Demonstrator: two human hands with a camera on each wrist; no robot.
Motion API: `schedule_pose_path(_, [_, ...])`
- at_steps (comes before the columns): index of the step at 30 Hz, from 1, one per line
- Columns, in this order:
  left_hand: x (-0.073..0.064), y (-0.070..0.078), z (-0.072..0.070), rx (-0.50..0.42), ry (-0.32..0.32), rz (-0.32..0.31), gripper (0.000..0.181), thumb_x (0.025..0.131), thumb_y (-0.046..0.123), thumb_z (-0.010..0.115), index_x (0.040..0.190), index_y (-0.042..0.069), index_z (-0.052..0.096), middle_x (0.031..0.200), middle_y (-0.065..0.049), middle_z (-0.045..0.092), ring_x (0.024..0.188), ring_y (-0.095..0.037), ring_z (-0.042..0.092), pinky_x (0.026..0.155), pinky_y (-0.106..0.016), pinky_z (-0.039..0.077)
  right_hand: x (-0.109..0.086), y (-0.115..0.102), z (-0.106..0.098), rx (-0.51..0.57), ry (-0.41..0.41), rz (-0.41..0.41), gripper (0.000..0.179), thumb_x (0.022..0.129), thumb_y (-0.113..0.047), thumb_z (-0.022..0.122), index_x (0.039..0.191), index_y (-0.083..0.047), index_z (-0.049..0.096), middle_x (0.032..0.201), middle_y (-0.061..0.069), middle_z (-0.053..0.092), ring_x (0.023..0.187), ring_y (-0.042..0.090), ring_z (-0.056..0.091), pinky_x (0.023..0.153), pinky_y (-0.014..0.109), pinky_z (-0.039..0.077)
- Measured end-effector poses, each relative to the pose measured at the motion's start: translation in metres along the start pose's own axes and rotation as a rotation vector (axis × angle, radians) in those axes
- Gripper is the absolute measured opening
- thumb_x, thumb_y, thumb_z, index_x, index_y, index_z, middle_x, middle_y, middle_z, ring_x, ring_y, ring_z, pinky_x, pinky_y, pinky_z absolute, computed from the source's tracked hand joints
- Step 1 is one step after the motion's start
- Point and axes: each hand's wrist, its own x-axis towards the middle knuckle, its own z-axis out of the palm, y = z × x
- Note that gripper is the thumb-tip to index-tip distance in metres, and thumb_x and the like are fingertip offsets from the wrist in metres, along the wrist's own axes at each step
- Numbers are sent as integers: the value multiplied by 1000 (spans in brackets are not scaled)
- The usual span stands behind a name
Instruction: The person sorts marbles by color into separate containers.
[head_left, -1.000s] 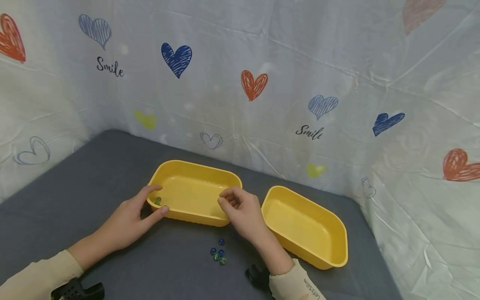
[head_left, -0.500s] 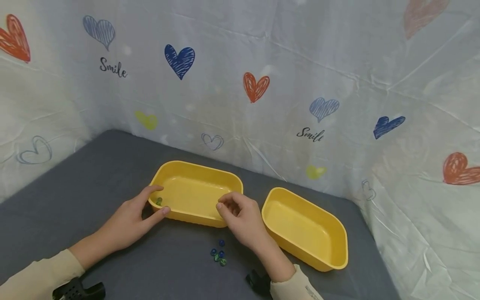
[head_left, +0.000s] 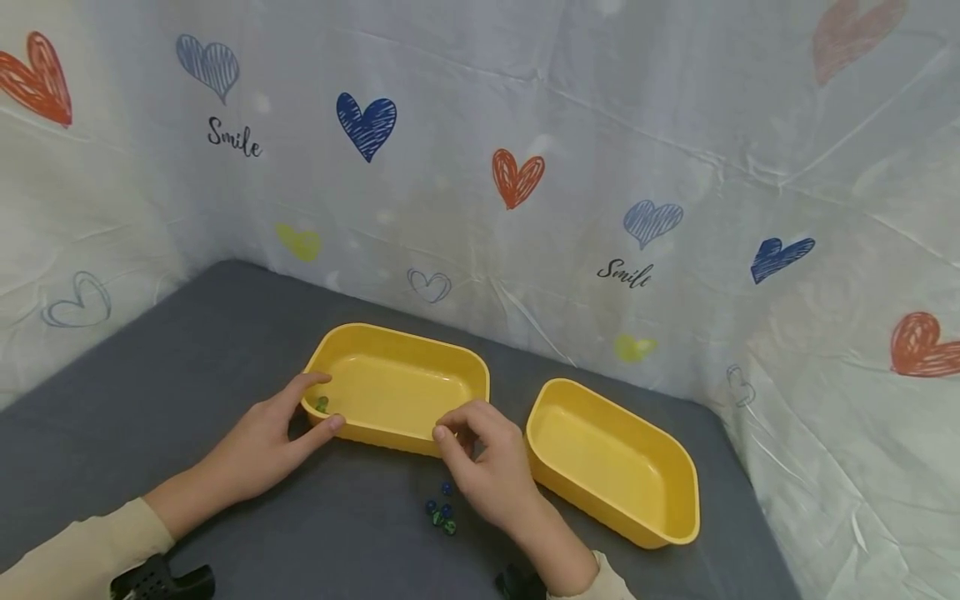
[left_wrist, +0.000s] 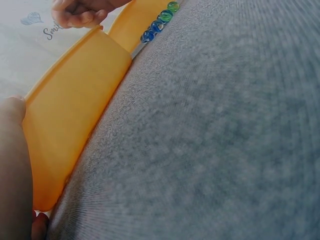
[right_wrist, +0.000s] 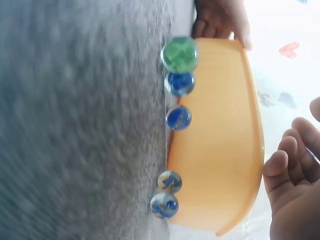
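My left hand [head_left: 258, 442] grips the left end of a yellow tray [head_left: 397, 333], thumb on the near rim and index finger over the end. Inside that end of the tray lie green glass marbles [head_left: 321, 404]. My right hand [head_left: 491, 467] hovers at the tray's near right corner, its fingers loosely curled and thumb close to the index finger. No marble shows in it in the right wrist view. Below it on the cloth sits a small group of glass marbles, among them a blue marble [right_wrist: 179, 118] and a green marble [right_wrist: 180, 55].
A second yellow tray [head_left: 615, 450] stands to the right, angled, with nothing seen in it. Dark grey cloth [head_left: 337, 533] covers the table. Behind it hangs a white curtain [head_left: 450, 108] printed with hearts.
My right hand has drawn back from over the tray, down toward the marbles on the cloth. My left hand keeps its grip on the tray. The head view has shifted slightly.
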Motion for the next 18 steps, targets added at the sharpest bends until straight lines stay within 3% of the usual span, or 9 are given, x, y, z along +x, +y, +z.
schedule_pose_path(4, [0,1,0,-6,-5,-2,69,96,56,58,148,17,38,127,-8,61,88,-13,60,72,-39,47,3,-19,-2,31,-3,-21,11,93,-2,68,92,-13,68,80,-5,59,68,6,51,55,31,49])
schedule_pose_path(9, [0,2,0,-5,3,-1,68,95,56,59,147,17,39,125,-8,62,88,-14,61,73,-39,48,4,-34,-5,39,-25,7,10,91,1,69,90,-9,68,79,-4,60,68,6,52,56,30,50])
schedule_pose_path(18, [0,2,-1,6,10,5,70,95,56,60,148,16,38,129,-10,60,91,-16,60,75,-42,48,-18,-9,-2,36,-84,104,6,97,-18,68,96,-24,68,82,-12,62,68,5,55,57,25,50])
